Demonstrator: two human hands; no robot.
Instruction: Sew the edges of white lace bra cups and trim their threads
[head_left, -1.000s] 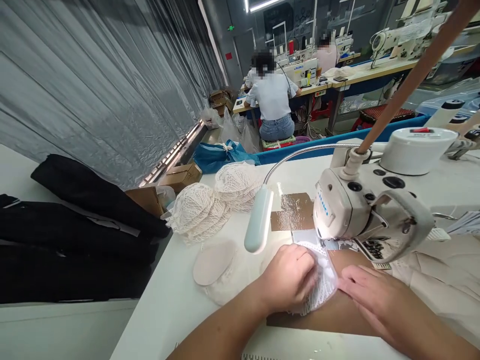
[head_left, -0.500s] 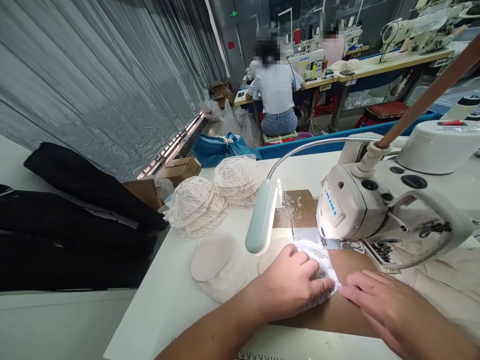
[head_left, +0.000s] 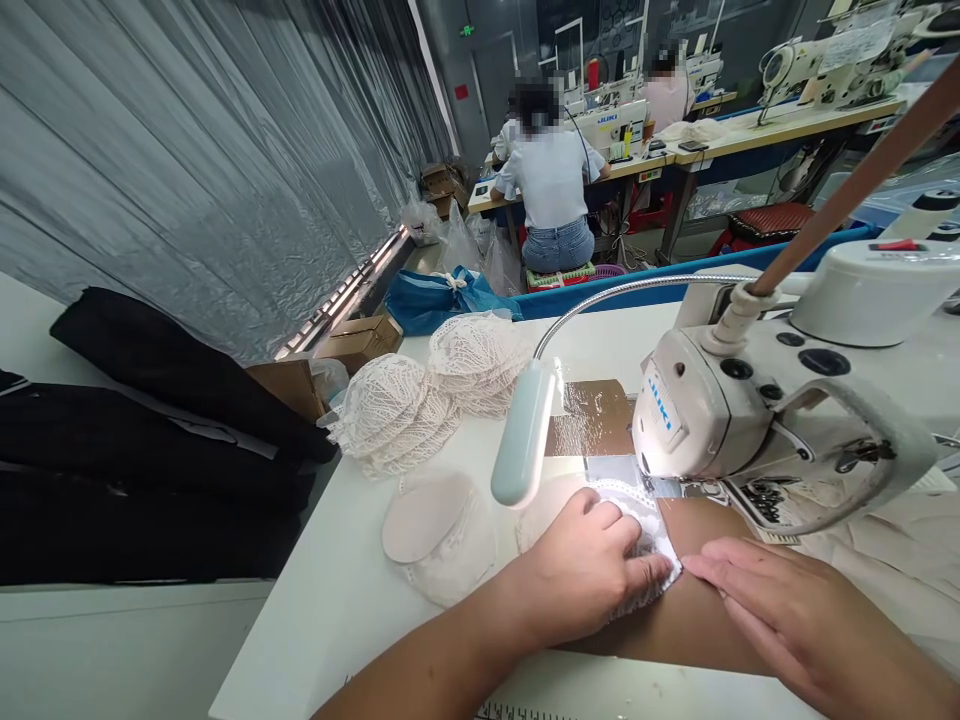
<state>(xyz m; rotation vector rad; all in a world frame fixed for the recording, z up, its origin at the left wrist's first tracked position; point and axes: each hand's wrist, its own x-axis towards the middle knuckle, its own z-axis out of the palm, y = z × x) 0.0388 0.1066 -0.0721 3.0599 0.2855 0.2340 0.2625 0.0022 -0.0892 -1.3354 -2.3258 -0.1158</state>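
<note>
A white lace piece [head_left: 652, 530] lies at the needle area of the white sewing machine [head_left: 697, 410]. My left hand [head_left: 592, 565] rests on the lace with curled fingers, its thumb and fingertips pressing the piece near its right edge. At the lace's right corner, my right hand [head_left: 765, 590] touches the edge with its fingertips, fingers held together over the brown plate [head_left: 697, 625]. Whether the right fingers pinch the corner is hard to tell. A beige round pad [head_left: 424, 520] on sheer lace lies left of my left hand.
Stacks of cream lace cups [head_left: 394, 405] stand at the table's back left. A pale green lamp [head_left: 521, 435] hangs on a bent metal arm left of the machine. Beige fabric [head_left: 892, 560] lies at right. Black cloth [head_left: 150, 450] is at far left; a seated person [head_left: 555, 180] is beyond.
My right hand has shifted slightly, its fingers now closer together at the lace's corner. My left hand has barely moved, still on the lace.
</note>
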